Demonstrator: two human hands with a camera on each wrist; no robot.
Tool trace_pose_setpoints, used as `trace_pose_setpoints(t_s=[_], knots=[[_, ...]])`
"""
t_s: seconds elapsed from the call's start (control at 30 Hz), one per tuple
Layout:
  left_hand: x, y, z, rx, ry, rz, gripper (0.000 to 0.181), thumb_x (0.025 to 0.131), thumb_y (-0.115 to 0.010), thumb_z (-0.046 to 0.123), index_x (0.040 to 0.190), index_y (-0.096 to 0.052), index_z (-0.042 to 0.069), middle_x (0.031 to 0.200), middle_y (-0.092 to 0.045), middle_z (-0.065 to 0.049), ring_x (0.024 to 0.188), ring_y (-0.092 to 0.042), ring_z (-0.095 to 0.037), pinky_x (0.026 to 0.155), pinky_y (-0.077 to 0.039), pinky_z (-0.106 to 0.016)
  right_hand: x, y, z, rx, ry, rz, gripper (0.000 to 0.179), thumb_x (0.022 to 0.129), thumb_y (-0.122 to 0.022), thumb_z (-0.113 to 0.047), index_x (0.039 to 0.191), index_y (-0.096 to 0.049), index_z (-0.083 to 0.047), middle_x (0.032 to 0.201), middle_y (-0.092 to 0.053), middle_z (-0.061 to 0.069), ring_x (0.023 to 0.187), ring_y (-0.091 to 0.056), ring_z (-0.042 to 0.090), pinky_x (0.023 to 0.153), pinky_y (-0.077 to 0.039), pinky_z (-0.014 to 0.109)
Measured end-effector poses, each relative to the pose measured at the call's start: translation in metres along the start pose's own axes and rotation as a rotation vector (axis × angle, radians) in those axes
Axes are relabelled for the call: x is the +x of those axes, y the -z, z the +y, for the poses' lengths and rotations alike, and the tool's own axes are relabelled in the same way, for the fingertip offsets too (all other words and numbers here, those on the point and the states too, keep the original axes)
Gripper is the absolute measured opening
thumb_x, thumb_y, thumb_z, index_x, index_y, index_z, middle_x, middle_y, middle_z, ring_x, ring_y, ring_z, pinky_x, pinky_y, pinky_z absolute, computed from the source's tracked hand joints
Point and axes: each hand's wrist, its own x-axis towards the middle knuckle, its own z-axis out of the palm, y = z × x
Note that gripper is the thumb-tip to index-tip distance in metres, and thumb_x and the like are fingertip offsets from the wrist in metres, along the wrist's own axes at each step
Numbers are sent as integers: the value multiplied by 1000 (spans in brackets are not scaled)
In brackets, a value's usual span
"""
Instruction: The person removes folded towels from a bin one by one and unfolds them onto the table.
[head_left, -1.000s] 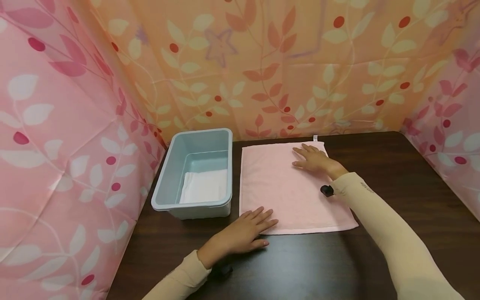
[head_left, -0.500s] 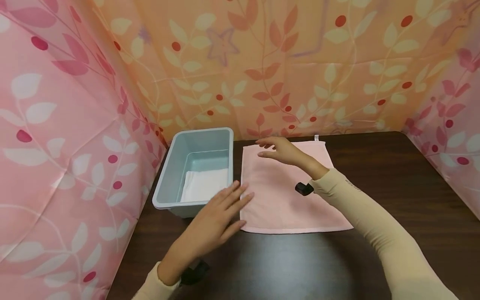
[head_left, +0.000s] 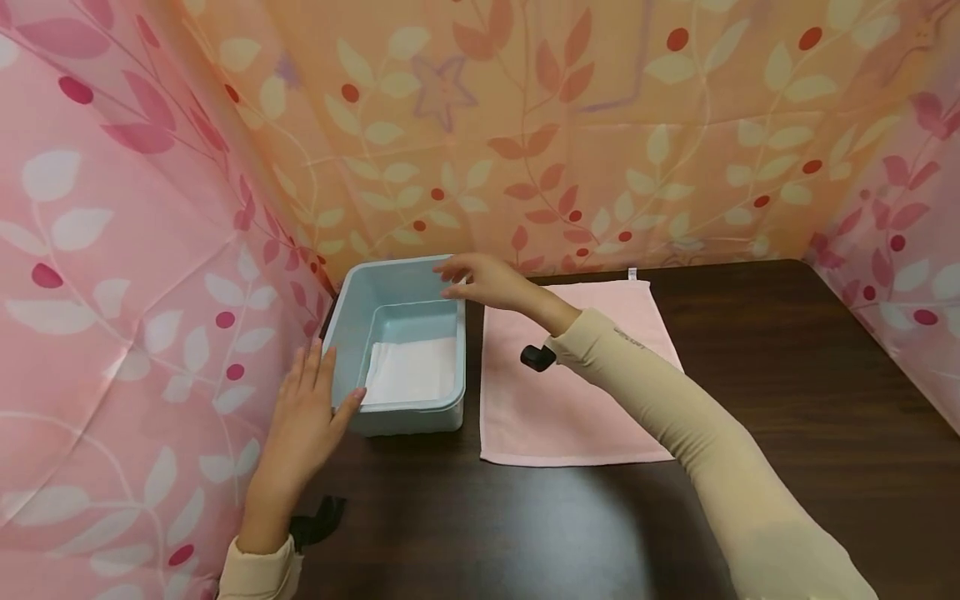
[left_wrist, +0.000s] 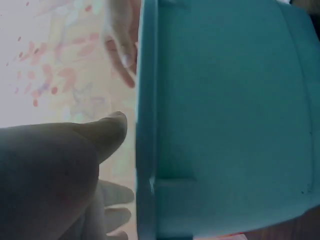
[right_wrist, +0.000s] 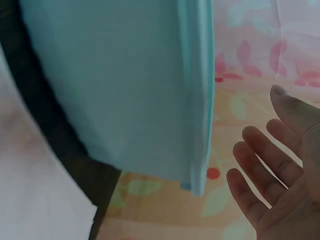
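Note:
A light blue plastic basin (head_left: 408,421) stands on the left of the table, with a folded white cloth (head_left: 411,372) lying on its bottom. Beside the basin's front left corner is my left hand (head_left: 303,417), fingers spread and straight; in the left wrist view the thumb and fingertips show apart from the rim. My right hand (head_left: 491,282) hovers over the basin's far right rim, fingers loosely bent and holding nothing; the right wrist view shows a gap between its fingers (right_wrist: 267,157) and the rim. Under the right forearm a pink towel (head_left: 555,417) lies spread flat.
The dark wooden table (head_left: 787,400) extends to the right of the towel and in front of it. Patterned curtains (head_left: 525,125) hang behind the table and along both sides. A small white tag (head_left: 632,273) sticks out at the towel's far edge.
Both hands have lifted off the pink towel and moved left to the basin, the left hand to its front left corner, the right to its far right rim. The basin has not visibly moved.

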Motion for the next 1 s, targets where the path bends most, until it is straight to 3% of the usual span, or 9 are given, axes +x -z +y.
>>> trace_pose_setpoints(t_s=[0.2,0.53,0.67,1.0], knots=[[-5,-2,-8,0,92,-68,90,97,-54,50,155,-14,-6,164,-6,-29,152,-1,-49,117,-13,-70,30,-6,-23,-8,32,-36,46,89,-74,-24,132,-63,-11,122,-71,12,112,-65,21,97,-53,33],[-9,-4,-1,27,133,-57,93,98,-47,57,152,-17,-13,161,-11,-34,151,-5,-51,118,-15,-68,62,-29,-36,16,-38,-61,46,89,-74,-23,132,-63,-11,122,-70,10,112,-65,19,97,-52,26],[-11,-4,1,26,135,-60,93,98,-45,57,153,-15,-12,162,-10,-33,151,-4,-50,118,-14,-68,68,-37,-34,59,-76,-47,46,89,-74,-22,131,-63,-8,117,-71,10,109,-65,19,94,-53,27],[-16,-3,5,27,136,-66,92,99,-45,58,153,-16,-11,162,-8,-32,151,-4,-50,118,-14,-68,73,-62,-35,166,-181,6,45,90,-74,-20,131,-63,-4,125,-69,13,113,-65,22,95,-53,27]])
